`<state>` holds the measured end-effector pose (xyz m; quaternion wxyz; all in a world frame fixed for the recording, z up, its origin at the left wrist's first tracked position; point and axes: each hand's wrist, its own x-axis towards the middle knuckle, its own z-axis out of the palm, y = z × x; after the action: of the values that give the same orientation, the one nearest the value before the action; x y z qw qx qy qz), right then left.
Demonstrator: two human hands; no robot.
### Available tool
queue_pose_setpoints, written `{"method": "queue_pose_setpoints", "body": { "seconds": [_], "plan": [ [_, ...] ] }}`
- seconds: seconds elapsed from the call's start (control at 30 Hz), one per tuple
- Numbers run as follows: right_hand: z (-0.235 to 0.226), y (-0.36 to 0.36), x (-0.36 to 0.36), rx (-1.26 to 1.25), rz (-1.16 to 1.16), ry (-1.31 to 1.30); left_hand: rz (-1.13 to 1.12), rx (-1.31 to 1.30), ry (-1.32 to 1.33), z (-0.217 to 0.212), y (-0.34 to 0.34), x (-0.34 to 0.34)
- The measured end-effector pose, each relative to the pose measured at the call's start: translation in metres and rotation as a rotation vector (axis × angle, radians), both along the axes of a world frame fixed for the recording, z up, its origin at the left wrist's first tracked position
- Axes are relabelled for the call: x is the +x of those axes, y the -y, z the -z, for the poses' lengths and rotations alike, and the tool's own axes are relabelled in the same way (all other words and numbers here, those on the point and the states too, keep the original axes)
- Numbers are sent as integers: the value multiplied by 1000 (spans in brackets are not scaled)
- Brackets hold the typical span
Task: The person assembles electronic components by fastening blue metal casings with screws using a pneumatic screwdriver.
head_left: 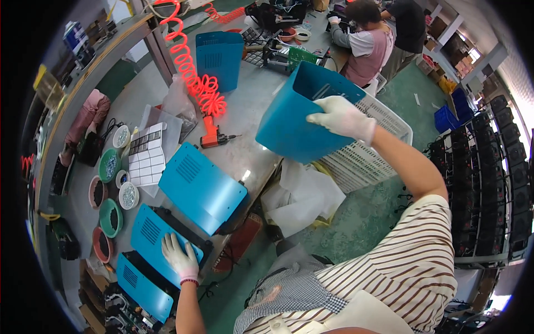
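My right hand (346, 118), in a white glove, grips the rim of a blue box-shaped casing (295, 119). That casing is tilted, with its open end facing up, over the near part of a white slatted basket (397, 125). With fingers spread, my gloved left hand (181, 258) lies flat on a blue vented cover (149, 228) at the table's near edge. A similar blue cover (203, 186) sits just beyond it, and another blue cover (143, 286) is on the nearer side. Dark parts show beneath these covers.
A red power screwdriver (210, 132) lies on the table below a coiled red hose (178, 42). Bowls of small parts (110, 164) line the left. Another blue casing (218, 61) stands farther back. A co-worker (364, 44) sits beyond. Plastic wrapping (303, 195) fills a bin beside the table.
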<state>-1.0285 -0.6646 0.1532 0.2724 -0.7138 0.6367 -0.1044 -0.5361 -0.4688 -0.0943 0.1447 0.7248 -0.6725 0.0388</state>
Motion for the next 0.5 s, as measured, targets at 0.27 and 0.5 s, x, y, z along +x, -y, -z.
{"method": "queue_pose_setpoints", "body": {
  "seconds": [0.27, 0.5],
  "plan": [
    [-100, -192, 94, 255, -163, 245, 136, -217, -467, 1, -36, -12],
    [-99, -275, 229, 135, -922, 494, -163, 8, -2508, -19, -215, 47]
  ]
}}
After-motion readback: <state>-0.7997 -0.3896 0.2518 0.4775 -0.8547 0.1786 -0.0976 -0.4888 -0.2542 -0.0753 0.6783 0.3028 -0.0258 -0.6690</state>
